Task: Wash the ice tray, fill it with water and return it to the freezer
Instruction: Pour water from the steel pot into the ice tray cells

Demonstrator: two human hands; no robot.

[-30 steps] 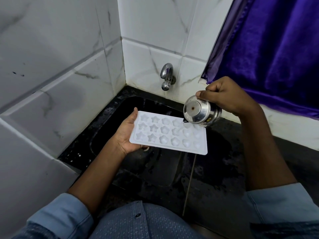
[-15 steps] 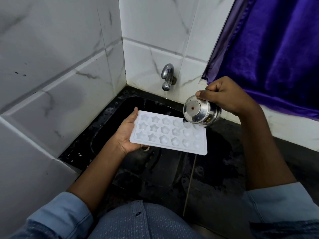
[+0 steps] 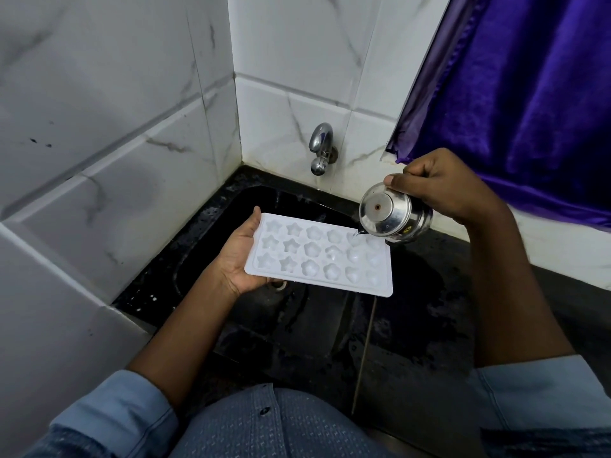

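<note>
A white ice tray with star and flower shaped cells is held level over the black sink. My left hand holds its left end, thumb along the edge and palm under it. My right hand grips a small steel cup, tipped on its side with its base facing me. A thin stream of water runs from the cup's rim into the cells at the tray's far right. Several right-hand cells look wet or filled.
A chrome tap sticks out of the white tiled wall behind the sink, with no water running from it. A purple curtain hangs at the right. The wet black counter surrounds the sink. The sink drain shows under the tray.
The cup has stayed tipped over the tray's right end with water still running. Tray and both hands have barely moved.
</note>
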